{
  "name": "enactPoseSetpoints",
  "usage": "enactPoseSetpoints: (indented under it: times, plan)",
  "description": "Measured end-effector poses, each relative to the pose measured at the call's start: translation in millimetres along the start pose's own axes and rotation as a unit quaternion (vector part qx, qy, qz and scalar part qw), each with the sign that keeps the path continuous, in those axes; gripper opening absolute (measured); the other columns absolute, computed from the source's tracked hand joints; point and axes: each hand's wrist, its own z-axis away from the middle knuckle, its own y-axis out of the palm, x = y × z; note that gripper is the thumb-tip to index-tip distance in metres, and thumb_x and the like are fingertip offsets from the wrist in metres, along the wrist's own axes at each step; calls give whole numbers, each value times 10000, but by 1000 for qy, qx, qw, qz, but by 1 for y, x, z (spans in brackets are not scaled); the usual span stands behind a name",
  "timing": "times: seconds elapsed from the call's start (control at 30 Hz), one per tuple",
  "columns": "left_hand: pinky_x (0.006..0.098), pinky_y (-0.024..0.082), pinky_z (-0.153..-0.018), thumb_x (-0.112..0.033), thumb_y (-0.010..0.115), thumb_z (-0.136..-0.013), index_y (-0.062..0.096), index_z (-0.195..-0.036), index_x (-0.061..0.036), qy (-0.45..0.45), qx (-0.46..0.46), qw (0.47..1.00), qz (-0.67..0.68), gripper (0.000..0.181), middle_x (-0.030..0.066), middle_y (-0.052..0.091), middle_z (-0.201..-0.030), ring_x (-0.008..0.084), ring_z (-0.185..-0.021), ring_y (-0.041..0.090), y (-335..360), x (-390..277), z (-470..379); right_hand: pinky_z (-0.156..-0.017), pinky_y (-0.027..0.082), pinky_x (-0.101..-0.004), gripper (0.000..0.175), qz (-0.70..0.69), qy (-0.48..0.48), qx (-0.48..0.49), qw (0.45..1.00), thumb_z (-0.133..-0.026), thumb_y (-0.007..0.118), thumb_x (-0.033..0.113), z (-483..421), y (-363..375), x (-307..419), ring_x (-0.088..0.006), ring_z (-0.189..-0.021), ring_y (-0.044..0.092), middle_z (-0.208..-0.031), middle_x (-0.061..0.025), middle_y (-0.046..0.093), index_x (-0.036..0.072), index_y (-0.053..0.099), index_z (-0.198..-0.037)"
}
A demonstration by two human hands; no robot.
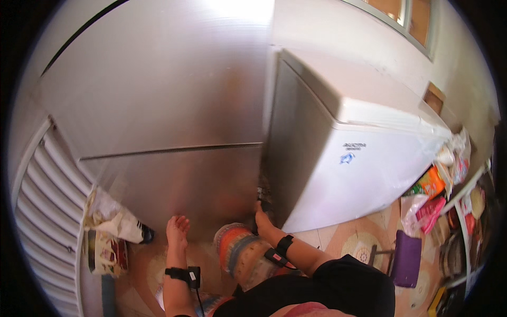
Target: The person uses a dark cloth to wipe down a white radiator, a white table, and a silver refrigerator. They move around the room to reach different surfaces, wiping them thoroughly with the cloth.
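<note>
A brushed-metal refrigerator (178,91) rises in front of me, its lower door or drawer front (178,182) below a dark horizontal seam. My left hand (177,232) is by the bottom of that front, palm turned up and fingers a little bent, with nothing seen in it. My right hand (263,222) reaches to the right edge of the same front, at the narrow gap beside a white chest freezer (356,174). A small dark object (262,200) shows at its fingertips. Whether the fingers grip that object or the edge cannot be told. The freezer's lid is down.
A white radiator (51,198) stands at left, with plastic bags (115,218) and a printed box (109,253) beside it. Right of the freezer are a purple stool (406,259), colourful packages (429,182) and a loaded metal rack (463,226). My patterned trouser knee (241,249) is close to the refrigerator.
</note>
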Motion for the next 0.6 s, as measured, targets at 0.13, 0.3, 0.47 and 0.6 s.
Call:
enactPoseSetpoints:
  times: [0.13, 0.3, 0.47, 0.6]
  plan:
    - [332, 478, -721, -291, 498, -991, 557, -1096, -128, -19, -82, 996, 10, 203, 38, 627, -968, 173, -852, 608, -60, 7, 1, -1066, 367, -377, 730, -87, 75, -118, 986, -990, 435, 571, 41, 53, 45, -271, -1264, 460, -1439, -98, 467, -27, 438, -1407]
    - [320, 467, -700, -288, 485, -984, 562, -1097, -121, -9, -79, 997, -18, 216, 18, 631, -930, 149, -833, 607, -56, -6, 12, -995, 431, -371, 658, -142, -146, -80, 976, -979, 473, 564, 122, 104, 172, -230, -1176, 518, -1338, -80, 548, 24, 507, -1354]
    - [303, 466, -695, -293, 480, -987, 560, -1105, -125, 18, -56, 998, -35, 221, 11, 631, -925, 137, -818, 607, -57, -30, 29, -867, 465, -324, 612, -162, -368, -4, 916, -981, 460, 575, 179, 156, 258, -191, -980, 575, -1151, -56, 622, 39, 576, -1254]
    - [295, 468, -713, -293, 480, -987, 559, -1108, -123, 23, -45, 998, -21, 223, 10, 631, -931, 138, -816, 608, -43, -40, 34, -1022, 409, -338, 592, -192, -524, 62, 827, -1034, 364, 510, 207, 185, 317, -211, -1162, 546, -1325, -74, 573, 31, 512, -1348]
